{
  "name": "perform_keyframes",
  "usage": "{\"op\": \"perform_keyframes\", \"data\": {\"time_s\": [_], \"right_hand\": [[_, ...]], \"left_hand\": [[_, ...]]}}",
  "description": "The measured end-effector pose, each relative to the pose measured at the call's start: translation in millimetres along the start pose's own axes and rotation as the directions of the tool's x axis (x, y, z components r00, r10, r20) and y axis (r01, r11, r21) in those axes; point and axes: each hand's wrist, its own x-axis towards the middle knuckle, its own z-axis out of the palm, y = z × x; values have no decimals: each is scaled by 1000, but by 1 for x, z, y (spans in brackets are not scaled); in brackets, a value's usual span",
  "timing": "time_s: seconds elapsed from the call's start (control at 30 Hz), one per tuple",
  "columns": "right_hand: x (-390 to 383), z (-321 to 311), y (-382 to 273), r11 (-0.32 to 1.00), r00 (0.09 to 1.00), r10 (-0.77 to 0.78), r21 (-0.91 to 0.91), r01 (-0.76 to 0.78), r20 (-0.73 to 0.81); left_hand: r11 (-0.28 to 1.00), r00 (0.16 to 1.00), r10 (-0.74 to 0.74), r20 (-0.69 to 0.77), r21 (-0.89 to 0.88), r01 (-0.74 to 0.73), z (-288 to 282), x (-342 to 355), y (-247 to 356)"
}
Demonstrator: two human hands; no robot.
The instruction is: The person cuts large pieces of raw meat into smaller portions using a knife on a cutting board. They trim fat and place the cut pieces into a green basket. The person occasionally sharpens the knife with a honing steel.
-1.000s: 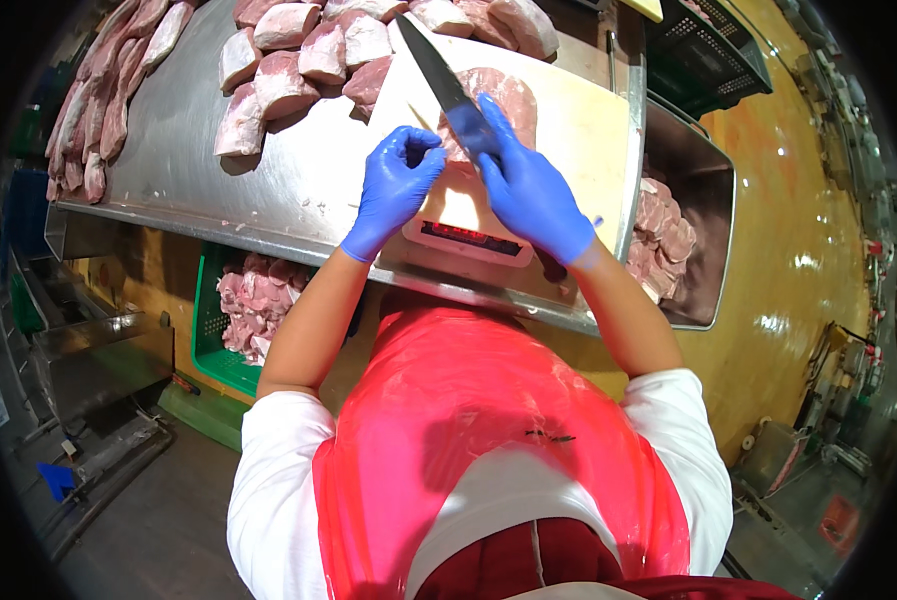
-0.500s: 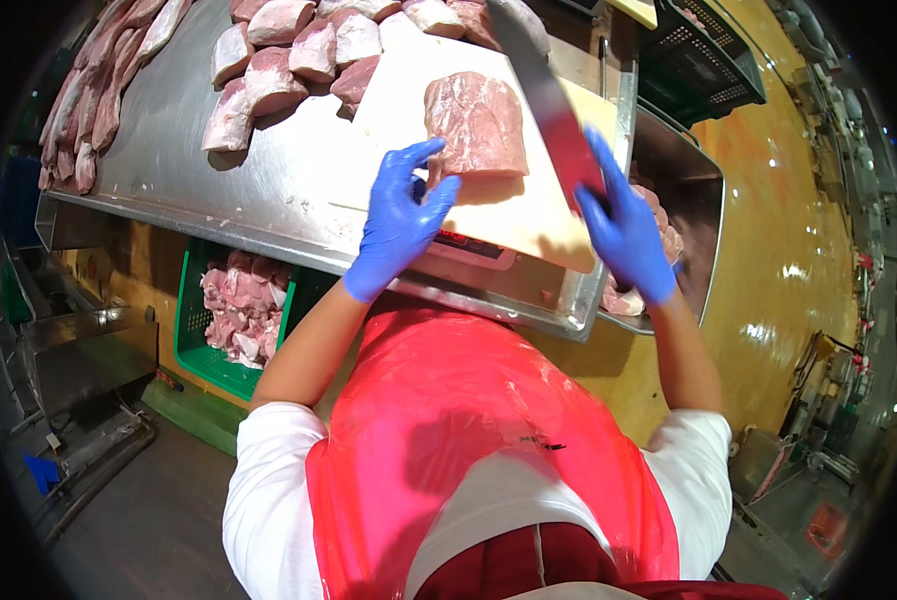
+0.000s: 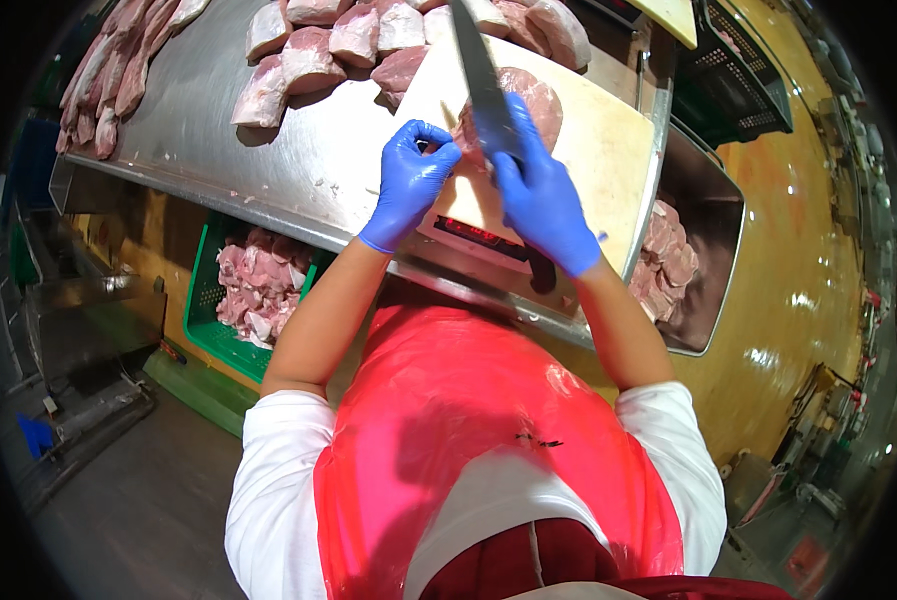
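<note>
Knife (image 3: 481, 80), gripped by your right hand (image 3: 543, 200), has swung back from the board's (image 3: 608, 140) right side over its middle, seemingly into cutting position above the meat (image 3: 543, 95), where your left hand's (image 3: 413, 185) fingers curl, hold unclear: one knife, one cut of meat on the board.

Smooth metal knife (image 3: 481, 85), glossy plastic apron (image 3: 438, 370)
</note>
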Motion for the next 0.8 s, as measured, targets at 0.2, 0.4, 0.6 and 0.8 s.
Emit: {"op": "perform_keyframes", "data": {"time_s": [0.2, 0.4, 0.6, 0.8], "right_hand": [[-50, -24, -50, 878, 959, 154, -478, -22, 238], [-47, -17, -26, 832, 957, 84, -548, 86, 277], [-63, -18, 15, 758, 968, -5, -630, 168, 253], [-177, -148, 46, 640, 942, 164, -758, 125, 294]], "left_hand": [[991, 992, 113, -55, 75, -108, -2, 13, -3], [981, 983, 183, 6, 69, -183, 6, -2, 2], [981, 971, 191, -146, 52, -185, -26, 5, 1], [949, 960, 158, -233, 303, -83, -200, -47, 1]]}}
